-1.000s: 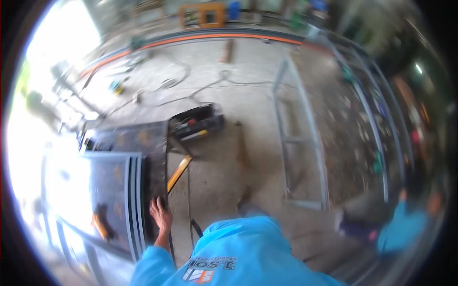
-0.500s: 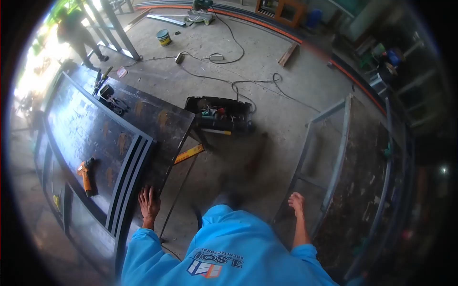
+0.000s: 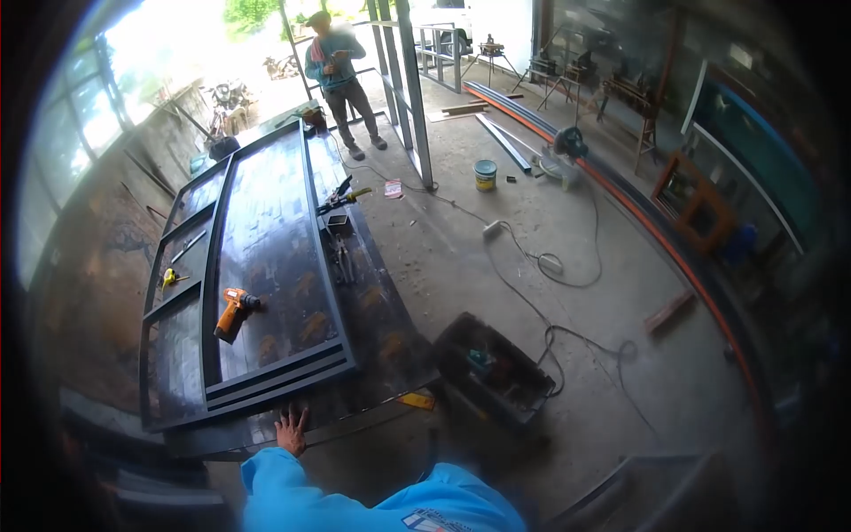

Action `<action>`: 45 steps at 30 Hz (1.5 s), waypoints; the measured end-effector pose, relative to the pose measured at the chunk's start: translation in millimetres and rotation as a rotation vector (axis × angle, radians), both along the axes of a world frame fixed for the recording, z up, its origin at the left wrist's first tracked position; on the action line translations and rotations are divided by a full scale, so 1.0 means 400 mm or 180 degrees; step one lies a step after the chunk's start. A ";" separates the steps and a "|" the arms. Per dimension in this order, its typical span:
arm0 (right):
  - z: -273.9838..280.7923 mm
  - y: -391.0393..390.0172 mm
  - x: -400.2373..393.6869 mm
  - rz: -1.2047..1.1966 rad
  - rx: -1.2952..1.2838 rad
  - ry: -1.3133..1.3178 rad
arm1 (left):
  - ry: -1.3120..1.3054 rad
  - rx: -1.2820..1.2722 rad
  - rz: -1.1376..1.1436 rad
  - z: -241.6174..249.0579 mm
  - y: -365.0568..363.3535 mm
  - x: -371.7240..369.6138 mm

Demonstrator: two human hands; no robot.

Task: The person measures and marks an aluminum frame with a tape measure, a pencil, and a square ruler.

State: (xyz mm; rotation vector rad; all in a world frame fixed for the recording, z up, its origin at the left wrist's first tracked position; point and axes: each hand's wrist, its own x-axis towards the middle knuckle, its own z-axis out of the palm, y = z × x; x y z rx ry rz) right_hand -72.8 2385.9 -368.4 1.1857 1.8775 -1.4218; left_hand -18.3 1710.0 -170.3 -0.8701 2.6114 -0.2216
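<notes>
My left hand (image 3: 291, 432), its fingers spread, rests at the near edge of the dark worktable (image 3: 377, 306). Just beyond its fingertips is the slatted end of a dark metal frame (image 3: 206, 341) lying on the tabletop. An orange cordless drill (image 3: 232, 316) lies on its side inside the frame. Left of it, in a smaller section, are a yellow tape measure (image 3: 169, 277) and a slim marker-like stick (image 3: 188, 246). Pliers and other hand tools (image 3: 340, 257) lie along the frame's right side. My right hand is out of view.
On the floor right of the table sits an open black toolbox (image 3: 539, 410). A power cord (image 3: 523, 297) trails across the concrete near a paint bucket (image 3: 485, 175) and a miter saw (image 3: 567, 151). Another person (image 3: 339, 75) stands past the table's far end, beside an upright metal frame (image 3: 417, 115).
My view has swung up and left, bringing the whole frame and the standing person into sight. My left hand stays at the table edge, while my right hand has left the picture.
</notes>
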 end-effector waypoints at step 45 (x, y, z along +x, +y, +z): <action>0.066 0.481 -1.895 0.2217 0.0344 0.0142 | 0.0833 0.3546 0.1974 -0.462 1.230 -1.358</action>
